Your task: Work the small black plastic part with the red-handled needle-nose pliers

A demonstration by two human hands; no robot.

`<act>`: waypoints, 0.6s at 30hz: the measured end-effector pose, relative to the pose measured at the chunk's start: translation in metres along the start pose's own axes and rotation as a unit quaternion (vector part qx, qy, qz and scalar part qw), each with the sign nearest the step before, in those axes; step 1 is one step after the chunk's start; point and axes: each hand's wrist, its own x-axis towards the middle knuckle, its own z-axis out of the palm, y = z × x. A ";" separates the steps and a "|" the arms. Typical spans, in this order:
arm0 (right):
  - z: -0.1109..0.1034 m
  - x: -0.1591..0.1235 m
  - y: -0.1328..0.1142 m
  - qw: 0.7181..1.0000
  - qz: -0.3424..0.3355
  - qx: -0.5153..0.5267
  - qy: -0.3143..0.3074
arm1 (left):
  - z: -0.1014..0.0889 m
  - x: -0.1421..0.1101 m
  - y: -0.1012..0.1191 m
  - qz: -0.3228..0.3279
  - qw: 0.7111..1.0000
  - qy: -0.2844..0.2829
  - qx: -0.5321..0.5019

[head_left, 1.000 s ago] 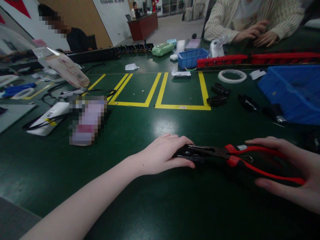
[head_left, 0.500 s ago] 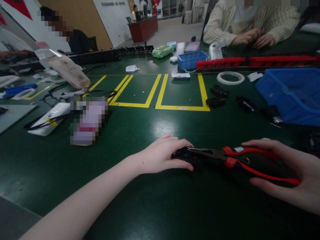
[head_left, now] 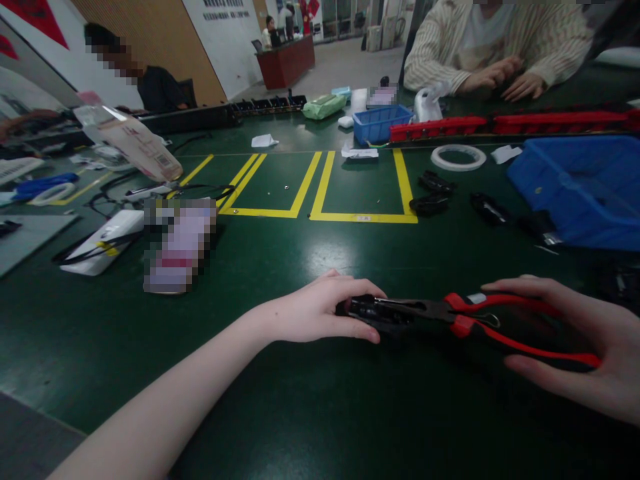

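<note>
My right hand (head_left: 580, 340) is wrapped round the red and black handles of a pair of pliers (head_left: 470, 320), which lie low over the green table (head_left: 280, 267) with their jaws pointing left. My left hand (head_left: 320, 310) is closed on a small black part (head_left: 373, 312) at the plier jaws, thumb below and fingers over it. The part is mostly hidden by my fingers and the jaws.
Yellow tape boxes (head_left: 365, 217) mark the table beyond my hands. A large blue bin (head_left: 580, 187) stands at the right, with black parts (head_left: 435, 193) and a tape ring (head_left: 459, 157) near it. A small blue bin (head_left: 379, 123) and red rails (head_left: 500, 125) lie farther back. Another person sits opposite; papers and cables lie left.
Both hands and the pliers stay almost in place; the plier jaws and my left hand have shifted slightly left. The view has drifted a little.
</note>
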 end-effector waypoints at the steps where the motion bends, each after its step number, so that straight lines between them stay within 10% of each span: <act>1: 0.001 0.000 -0.003 1.000 0.015 0.008 0.001 | -0.001 0.000 0.000 0.000 1.000 -0.005 -0.004; 18: 0.003 -0.004 -0.003 0.999 0.031 0.014 0.003 | -0.002 -0.001 -0.001 -0.007 1.000 -0.013 -0.020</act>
